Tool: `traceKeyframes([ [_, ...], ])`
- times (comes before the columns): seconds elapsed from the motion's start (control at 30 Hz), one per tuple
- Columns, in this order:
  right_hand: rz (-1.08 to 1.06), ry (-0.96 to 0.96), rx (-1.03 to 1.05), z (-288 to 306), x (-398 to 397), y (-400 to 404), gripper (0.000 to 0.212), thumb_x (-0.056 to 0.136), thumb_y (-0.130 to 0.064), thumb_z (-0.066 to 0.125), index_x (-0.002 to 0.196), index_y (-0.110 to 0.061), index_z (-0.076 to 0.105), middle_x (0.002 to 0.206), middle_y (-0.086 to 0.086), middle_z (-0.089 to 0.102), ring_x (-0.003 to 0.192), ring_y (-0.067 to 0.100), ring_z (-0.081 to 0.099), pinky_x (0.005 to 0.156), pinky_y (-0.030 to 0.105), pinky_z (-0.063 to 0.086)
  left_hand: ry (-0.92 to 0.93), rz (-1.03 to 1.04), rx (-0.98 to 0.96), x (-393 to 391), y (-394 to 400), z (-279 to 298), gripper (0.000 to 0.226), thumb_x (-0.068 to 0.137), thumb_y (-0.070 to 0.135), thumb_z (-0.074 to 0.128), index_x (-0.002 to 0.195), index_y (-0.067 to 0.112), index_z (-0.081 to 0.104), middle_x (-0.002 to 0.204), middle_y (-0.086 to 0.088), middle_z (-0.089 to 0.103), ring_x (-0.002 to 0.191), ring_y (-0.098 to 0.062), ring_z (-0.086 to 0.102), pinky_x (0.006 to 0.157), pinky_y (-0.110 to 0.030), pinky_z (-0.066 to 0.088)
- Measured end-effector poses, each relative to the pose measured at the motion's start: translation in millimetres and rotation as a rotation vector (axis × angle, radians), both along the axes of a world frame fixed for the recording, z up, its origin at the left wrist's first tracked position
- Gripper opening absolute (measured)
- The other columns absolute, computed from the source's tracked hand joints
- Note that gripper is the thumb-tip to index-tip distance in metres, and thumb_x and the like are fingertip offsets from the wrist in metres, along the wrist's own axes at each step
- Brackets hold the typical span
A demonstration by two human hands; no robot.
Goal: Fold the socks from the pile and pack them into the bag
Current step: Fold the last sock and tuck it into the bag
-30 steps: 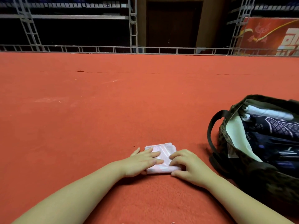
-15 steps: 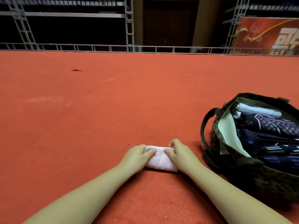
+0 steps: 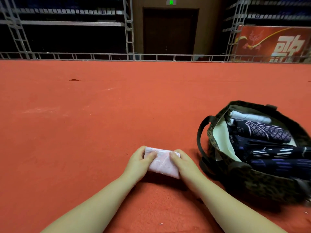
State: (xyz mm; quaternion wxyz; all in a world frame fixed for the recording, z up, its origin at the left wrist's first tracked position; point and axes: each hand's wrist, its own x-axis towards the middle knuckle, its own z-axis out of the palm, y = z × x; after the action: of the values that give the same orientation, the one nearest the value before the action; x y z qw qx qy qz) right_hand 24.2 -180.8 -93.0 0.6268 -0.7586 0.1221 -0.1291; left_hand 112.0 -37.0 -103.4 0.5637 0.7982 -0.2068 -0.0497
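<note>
At the left of the frame stretches the red carpet (image 3: 84,123), a matte, slightly fuzzy felt with pale scuffs and a small dark raised wrinkle toward the upper left. Low in the centre, the left hand (image 3: 137,163) holds the left end of a folded sock (image 3: 162,163): its grip is closed on the cloth, the thumb lying on top and the fingers curled round the far edge. The sock is a soft, pale pink knit bundle, roughly rectangular with a diagonal fold line across its top, held just above the carpet between both hands. The right hand (image 3: 183,163) mirrors the left, its grip likewise closed on the sock's right end, thumb pressed on top. Both bare forearms run in from the bottom edge.

To the right, near the right hand but apart from it, sits the bag (image 3: 252,184), a slumped tote of dark camouflage fabric with a dark looped strap and a pale lining. Its mouth gapes open, showing a white rolled sock (image 3: 249,117) at the far side and dark navy patterned socks (image 3: 267,132) packed below it.

Beyond the carpet, a grey metal truss railing (image 3: 109,56) crosses the upper frame, with scaffold racks behind, a dark brown door (image 3: 170,31) under a green exit sign (image 3: 171,2), and a red banner (image 3: 276,43) at the upper right.
</note>
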Motion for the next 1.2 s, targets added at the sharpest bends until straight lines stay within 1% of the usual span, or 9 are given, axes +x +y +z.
traceKeyframes([
  [0.1,-0.002,-0.12,0.011,40,-17,-10,0.028,0.076,-0.027,0.062,0.096,-0.01,0.056,0.088,-0.003,0.063,0.075,0.001,0.057,0.067,0.016,0.047,0.044,0.024,-0.19,-12,-24,36,0.008,0.091,0.018,0.059,0.086,0.013,0.062,0.072,-0.001,0.061,0.052,-0.005,0.053,0.046,-0.021,0.045],
  [0.23,-0.233,-0.13,-0.289,97,-36,-45,0.026,0.079,-0.021,0.067,0.1,-0.015,0.054,0.096,0.002,0.063,0.085,0.016,0.06,0.077,0.033,0.048,0.012,-0.027,-0.255,-21,-67,82,0.003,0.091,0.023,0.059,0.091,0.021,0.06,0.072,0.004,0.059,0.054,-0.01,0.052,0.039,-0.017,0.036],
  [0.4,-0.451,-0.177,-0.389,160,-67,-111,0.042,0.08,-0.018,0.069,0.106,-0.018,0.037,0.093,-0.004,0.05,0.081,0.017,0.056,0.073,0.036,0.053,0.17,-0.231,-0.295,-47,-123,133,0.035,0.072,0.027,0.058,0.107,0.028,0.055,0.088,-0.003,0.065,0.066,-0.025,0.064,0.043,-0.018,0.033],
  [0.53,-0.477,-0.002,-0.187,174,-96,-172,0.047,0.081,-0.013,0.072,0.113,-0.016,0.037,0.095,0.004,0.049,0.07,0.02,0.058,0.066,0.043,0.06,0.24,-0.403,-0.231,-72,-175,150,0.023,0.09,0.021,0.058,0.111,0.022,0.05,0.083,-0.002,0.067,0.058,-0.015,0.067,0.051,-0.021,0.035],
  [0.7,-0.35,0.275,-0.189,167,-127,-216,0.014,0.087,-0.01,0.065,0.096,-0.009,0.054,0.073,0.008,0.055,0.044,0.011,0.054,0.04,0.019,0.044,0.189,-0.465,-0.005,-76,-219,140,0.019,0.087,0.033,0.063,0.102,0.025,0.056,0.092,0.005,0.064,0.066,-0.008,0.06,0.058,-0.023,0.041],
  [0.83,-0.331,0.335,-0.315,149,-130,-238,0.018,0.081,-0.012,0.069,0.089,-0.01,0.053,0.064,0.007,0.047,0.05,0.016,0.042,0.043,0.022,0.033,0.051,-0.427,0.133,-79,-233,128,0.024,0.085,0.032,0.065,0.103,0.021,0.054,0.092,0.002,0.06,0.071,-0.01,0.059,0.063,-0.026,0.043],
  [1.0,-0.288,0.486,-0.433,139,-120,-248,0.026,0.076,-0.019,0.076,0.072,-0.011,0.051,0.063,0.006,0.05,0.056,0.018,0.042,0.053,0.027,0.029,-0.118,-0.484,-0.106,-91,-214,127,0.025,0.065,0.049,0.069,0.085,0.036,0.062,0.085,0.01,0.064,0.079,-0.008,0.059,0.076,-0.024,0.046],
  [1.1,-0.241,0.562,-0.435,142,-120,-250,0.025,0.077,-0.021,0.075,0.067,-0.011,0.055,0.059,0.005,0.052,0.051,0.019,0.045,0.05,0.025,0.033,-0.177,-0.74,0.222,-107,-200,123,0.011,0.071,0.043,0.072,0.08,0.037,0.067,0.086,0.016,0.068,0.083,0.0,0.062,0.08,-0.021,0.048],
  [1.2,-0.272,0.523,-0.511,140,-120,-250,0.034,0.074,-0.023,0.077,0.061,-0.015,0.047,0.056,0.003,0.05,0.051,0.019,0.042,0.051,0.026,0.03,-0.291,-0.76,0.442,-111,-200,117,0.011,0.077,0.041,0.07,0.087,0.036,0.067,0.087,0.013,0.067,0.08,-0.001,0.06,0.074,-0.019,0.045],
])
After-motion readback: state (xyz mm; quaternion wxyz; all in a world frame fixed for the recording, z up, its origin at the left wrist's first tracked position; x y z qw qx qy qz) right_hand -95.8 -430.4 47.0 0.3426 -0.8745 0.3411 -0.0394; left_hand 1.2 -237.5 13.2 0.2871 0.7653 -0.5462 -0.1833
